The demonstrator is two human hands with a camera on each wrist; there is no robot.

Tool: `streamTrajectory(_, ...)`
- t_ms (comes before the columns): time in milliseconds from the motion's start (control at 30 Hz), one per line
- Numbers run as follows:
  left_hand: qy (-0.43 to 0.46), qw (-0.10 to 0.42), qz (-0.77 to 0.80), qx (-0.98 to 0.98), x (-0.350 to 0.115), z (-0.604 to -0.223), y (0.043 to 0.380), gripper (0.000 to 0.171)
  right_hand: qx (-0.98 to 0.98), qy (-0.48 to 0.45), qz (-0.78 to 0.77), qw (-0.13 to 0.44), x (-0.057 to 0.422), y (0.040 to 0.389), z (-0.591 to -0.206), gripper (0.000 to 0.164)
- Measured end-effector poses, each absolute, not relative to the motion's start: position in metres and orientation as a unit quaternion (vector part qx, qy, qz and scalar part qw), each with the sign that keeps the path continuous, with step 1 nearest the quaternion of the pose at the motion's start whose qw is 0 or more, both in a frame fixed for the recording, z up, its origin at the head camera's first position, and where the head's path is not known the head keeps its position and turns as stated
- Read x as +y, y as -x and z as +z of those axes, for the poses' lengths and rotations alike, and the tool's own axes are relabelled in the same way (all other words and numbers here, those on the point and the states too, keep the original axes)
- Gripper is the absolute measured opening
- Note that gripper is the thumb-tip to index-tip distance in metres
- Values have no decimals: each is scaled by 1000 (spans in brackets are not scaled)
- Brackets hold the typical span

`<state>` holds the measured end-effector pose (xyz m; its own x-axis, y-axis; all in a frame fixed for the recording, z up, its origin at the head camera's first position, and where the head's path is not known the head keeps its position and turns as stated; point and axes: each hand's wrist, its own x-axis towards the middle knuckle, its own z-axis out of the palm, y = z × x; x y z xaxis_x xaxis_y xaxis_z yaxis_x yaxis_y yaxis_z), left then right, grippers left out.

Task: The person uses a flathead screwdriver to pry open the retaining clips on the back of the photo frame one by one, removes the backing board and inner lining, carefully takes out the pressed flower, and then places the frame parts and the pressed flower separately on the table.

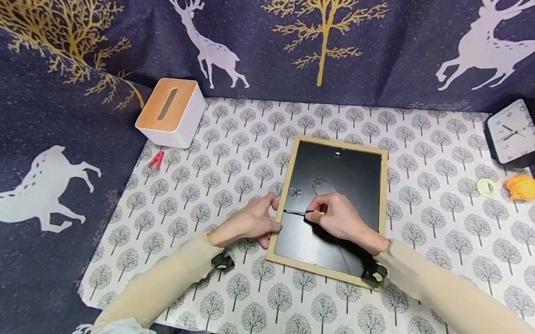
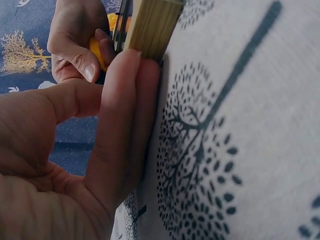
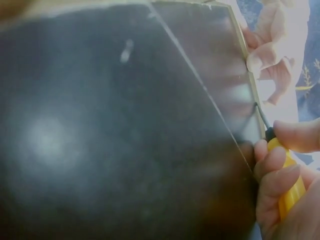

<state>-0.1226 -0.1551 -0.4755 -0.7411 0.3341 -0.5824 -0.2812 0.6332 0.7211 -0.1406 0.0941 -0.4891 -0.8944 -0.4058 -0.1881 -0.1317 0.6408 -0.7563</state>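
A wood-rimmed picture frame [image 1: 337, 142] lies face down on the tree-print tablecloth, its black backing board [image 1: 339, 176] facing up. My left hand [image 1: 251, 221] holds the frame's left rim, thumb on top and fingers [image 2: 120, 125] pressed along the wooden side [image 2: 152, 25]. With its fingers curled, my right hand [image 1: 337, 216] grips a small screwdriver by the yellow handle [image 3: 290, 190]. The thin dark shaft [image 1: 294, 212] lies across the backing and points at the left rim, near the left thumb. The tip itself is hidden.
A white tissue box [image 1: 170, 111] with a wooden lid stands at the back left, a red clip [image 1: 156, 159] beside it. At the far right are a black-framed clock [image 1: 516, 130], a tape ring [image 1: 486, 187] and an orange fluffy ball [image 1: 523, 187]. A patterned curtain hangs behind.
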Motion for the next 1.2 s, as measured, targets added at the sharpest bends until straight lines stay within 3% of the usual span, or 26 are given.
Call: streamTrajectory(1200,-24,364,459,810,-156,-484,126,39,880,126,-426,171,91,140,-490,4)
